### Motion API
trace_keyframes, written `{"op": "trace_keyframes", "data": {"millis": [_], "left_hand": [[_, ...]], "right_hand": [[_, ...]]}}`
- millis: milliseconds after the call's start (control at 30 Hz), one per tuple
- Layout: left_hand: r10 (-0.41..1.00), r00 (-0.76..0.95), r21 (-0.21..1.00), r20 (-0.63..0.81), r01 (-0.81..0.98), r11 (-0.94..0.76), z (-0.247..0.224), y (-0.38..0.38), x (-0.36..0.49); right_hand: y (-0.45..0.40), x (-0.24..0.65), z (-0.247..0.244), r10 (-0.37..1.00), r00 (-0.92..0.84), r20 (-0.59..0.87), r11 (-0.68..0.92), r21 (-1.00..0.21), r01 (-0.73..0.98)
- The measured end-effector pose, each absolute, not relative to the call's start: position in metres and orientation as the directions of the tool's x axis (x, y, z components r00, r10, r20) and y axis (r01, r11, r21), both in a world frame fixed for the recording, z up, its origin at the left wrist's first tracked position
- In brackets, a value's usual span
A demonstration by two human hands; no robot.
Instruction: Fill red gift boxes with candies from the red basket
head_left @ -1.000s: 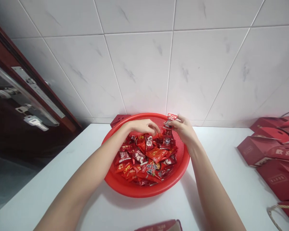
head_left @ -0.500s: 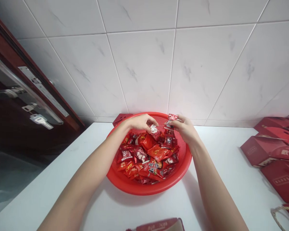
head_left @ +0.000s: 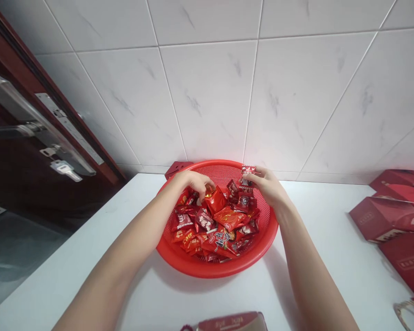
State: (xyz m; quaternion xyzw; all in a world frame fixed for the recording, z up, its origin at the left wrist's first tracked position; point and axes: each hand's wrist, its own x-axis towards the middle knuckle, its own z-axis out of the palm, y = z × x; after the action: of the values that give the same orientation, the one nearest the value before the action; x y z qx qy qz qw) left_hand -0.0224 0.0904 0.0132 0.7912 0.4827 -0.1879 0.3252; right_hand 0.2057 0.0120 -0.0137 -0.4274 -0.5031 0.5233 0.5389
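A: Which step is shown?

B: The gathering of wrapped packets [head_left: 205, 219] by hand, it is judged. A small printed packet [head_left: 249, 169] is pinched between thumb and fingers of the right hand [head_left: 267, 186], at the back right rim of the red basket [head_left: 215, 271].

A: How is the left hand [head_left: 196, 182] set?

B: It is curled low over the heap, its fingertips brought to a glossy red packet [head_left: 216, 201]; whether this is gripped or merely touched cannot be told.

A: Where is the basket placed?

B: Close to the back edge of the worktop [head_left: 324, 207], to the right of its back left corner. Dark red boxes [head_left: 412, 262] are grouped toward the right edge.

A: What is called for by the next move?

B: Presumably, a secure pinch on the glossy packet and a lift clear of its neighbours, with the right hand's packet left undisturbed.
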Motion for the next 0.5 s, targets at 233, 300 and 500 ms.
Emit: {"op": "trace_keyframes", "data": {"millis": [233, 300, 500], "left_hand": [[0.786, 0.501, 0.557, -0.363, 0.793, -0.248, 0.02, 0.091, -0.031], [0.82, 0.527, 0.723, -0.223, 0.654, -0.223, 0.025, 0.088, -0.032], [0.84, 0.541, 0.877, -0.037, 0.42, -0.232, 0.032, 0.069, -0.01]], "right_hand": [[0.012, 0.206, -0.015, 0.992, -0.075, 0.101, 0.092, -0.988, -0.121], [0.012, 0.206, -0.015, 0.991, -0.087, 0.103, 0.091, -0.987, -0.13], [0.011, 0.207, -0.015, 0.982, -0.164, 0.09, 0.053, -0.974, -0.219]]}}
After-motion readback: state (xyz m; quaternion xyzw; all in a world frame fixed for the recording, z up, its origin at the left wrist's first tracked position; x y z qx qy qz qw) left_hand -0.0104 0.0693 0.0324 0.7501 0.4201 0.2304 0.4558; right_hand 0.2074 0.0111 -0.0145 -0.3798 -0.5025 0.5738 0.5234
